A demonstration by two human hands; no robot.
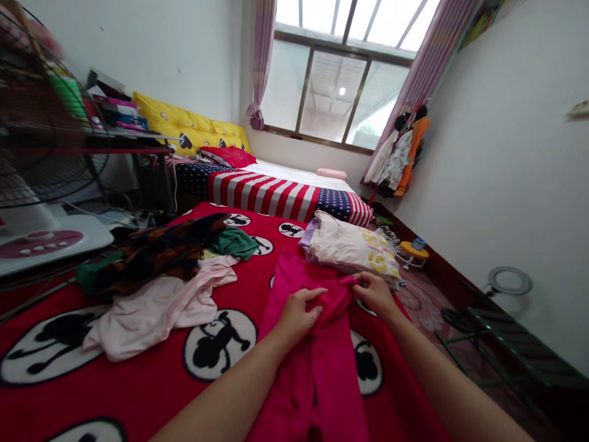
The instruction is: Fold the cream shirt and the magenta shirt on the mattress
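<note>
Bright pink trousers (294, 374) lie on the red blanket in front of me, the waist end away from me and the legs toward me. My left hand (299, 313) is over the upper part of the trousers, thumb and fingers apart; I cannot tell whether it presses on the cloth. At the right corner of the waist, my right hand (375, 296) pinches the pink fabric, pulling it into a small point. Just beyond the waist sits a stack of folded clothes (350, 242), with a cream garment with yellow print on top.
Loose clothes, a pale pink garment (161, 307) and a dark brown one (161, 252), are heaped on the red blanket (151, 393) at left. A fan (46, 233) stands at the left edge. Behind is another bed (276, 193); a green rack (519, 344) stands at right.
</note>
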